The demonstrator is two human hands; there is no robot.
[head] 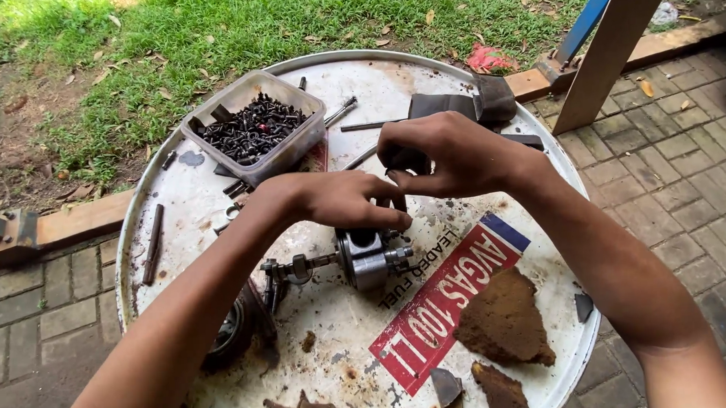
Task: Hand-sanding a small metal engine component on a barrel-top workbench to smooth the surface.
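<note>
Head view: both hands meet over the white drum lid [216,194]. The left hand [330,199] curls its fingers down onto the top of the small metal cylinder part [364,259], which lies mid-lid. The right hand [451,155] pinches a small dark piece [410,159] just above it. A plastic tub of black screws [253,127] sits behind, near the far rim.

Both bare forearms are reaching in and converging — the left hand [334,199] curling palm-down, the right hand [451,155] pinching its grip, fingertips nearly meeting.
</note>
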